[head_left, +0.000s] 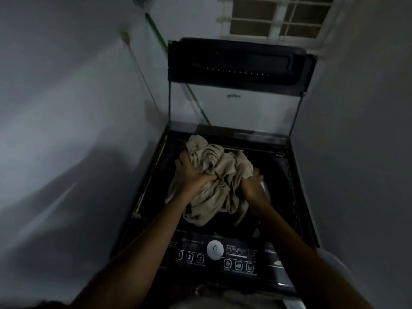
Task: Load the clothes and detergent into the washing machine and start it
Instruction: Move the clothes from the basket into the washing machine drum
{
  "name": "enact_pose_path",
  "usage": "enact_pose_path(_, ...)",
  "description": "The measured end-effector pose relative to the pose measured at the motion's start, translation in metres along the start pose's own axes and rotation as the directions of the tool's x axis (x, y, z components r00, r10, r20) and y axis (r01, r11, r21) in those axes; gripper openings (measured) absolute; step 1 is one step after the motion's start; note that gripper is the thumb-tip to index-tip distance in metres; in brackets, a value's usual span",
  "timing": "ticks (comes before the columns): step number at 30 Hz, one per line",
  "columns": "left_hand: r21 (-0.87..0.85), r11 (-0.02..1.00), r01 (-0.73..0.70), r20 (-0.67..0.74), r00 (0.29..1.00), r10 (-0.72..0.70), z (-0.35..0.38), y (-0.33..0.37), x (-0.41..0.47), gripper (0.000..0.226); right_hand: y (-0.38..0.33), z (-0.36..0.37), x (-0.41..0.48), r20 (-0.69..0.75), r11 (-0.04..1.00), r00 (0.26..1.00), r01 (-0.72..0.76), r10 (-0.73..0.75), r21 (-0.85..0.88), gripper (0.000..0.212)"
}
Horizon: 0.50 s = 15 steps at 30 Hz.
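Both hands, left hand [191, 172] and right hand [252, 180], grip the bundled clothes [219, 175]; the open drum [274, 197] lies directly beneath them.

One washing machine [146, 192], walls [66, 108] to left and right, window [278, 16] behind and above. Its lid [234, 105] stands upright at the rear edge; control panel [215, 256] along the front edge. Bundled clothes [214, 175] over the tub opening [275, 188]: left hand [191, 175] grips their left side, right hand [252, 182] their right.
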<state>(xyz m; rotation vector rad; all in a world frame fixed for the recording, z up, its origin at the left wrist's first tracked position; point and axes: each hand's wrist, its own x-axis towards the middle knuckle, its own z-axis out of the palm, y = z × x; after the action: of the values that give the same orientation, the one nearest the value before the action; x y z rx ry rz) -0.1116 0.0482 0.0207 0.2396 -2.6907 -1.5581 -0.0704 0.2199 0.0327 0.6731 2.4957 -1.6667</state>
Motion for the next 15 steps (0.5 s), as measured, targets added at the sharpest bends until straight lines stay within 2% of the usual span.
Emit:
enact_pose_path(1, 0.015, 1.000, 0.009, 0.041, 0.999, -0.009, 0.008, -0.007, 0.001, 0.120, 0.007, -0.003, 0.000, -0.079, 0.995, 0.995, -0.066, 0.061, -0.072, 0.056)
enact_pose_path(2, 0.032, 0.999, 0.015, 0.073, 0.997, -0.018, 0.016, -0.013, 0.000, 0.122, 0.019, -0.003, 0.006, -0.148, 0.996, 0.986, -0.082, 0.074, -0.047, 0.048)
enact_pose_path(3, 0.052, 0.999, 0.016, 0.094, 0.995, -0.021, 0.025, -0.020, 0.000, 0.124, 0.023, -0.005, 0.002, -0.144, 0.997, 0.987, -0.071, 0.069, -0.006, 0.039)
enact_pose_path(5, 0.080, 0.996, 0.043, 0.128, 0.990, -0.054, 0.039, -0.032, 0.000, 0.130, 0.044, -0.004, 0.009, -0.119, 0.995, 0.992, -0.031, 0.042, 0.092, 0.041)
enact_pose_path(7, 0.116, 0.988, 0.097, 0.157, 0.981, -0.115, 0.050, -0.042, 0.001, 0.136, 0.070, -0.002, 0.024, -0.077, 0.988, 0.993, -0.079, 0.089, 0.129, 0.039)
enact_pose_path(9, 0.170, 0.976, 0.136, 0.178, 0.970, -0.166, 0.058, -0.050, 0.006, 0.142, 0.069, 0.002, 0.024, -0.071, 0.957, 0.976, -0.184, 0.204, 0.226, 0.021)
enact_pose_path(11, 0.181, 0.969, 0.170, 0.219, 0.953, -0.208, 0.064, -0.058, 0.016, 0.146, 0.052, 0.007, 0.017, -0.037, 0.948, 0.979, -0.186, 0.202, 0.257, 0.018)
enact_pose_path(13, 0.129, 0.967, 0.220, 0.268, 0.931, -0.248, 0.066, -0.066, 0.028, 0.137, 0.045, 0.011, 0.021, 0.064, 0.945, 0.987, -0.161, 0.149, 0.283, 0.026)
enact_pose_path(15, 0.063, 0.968, 0.244, 0.342, 0.906, -0.250, 0.064, -0.074, 0.038, 0.116, 0.049, 0.018, 0.029, 0.120, 0.963, 0.983, -0.159, 0.136, 0.216, 0.028)
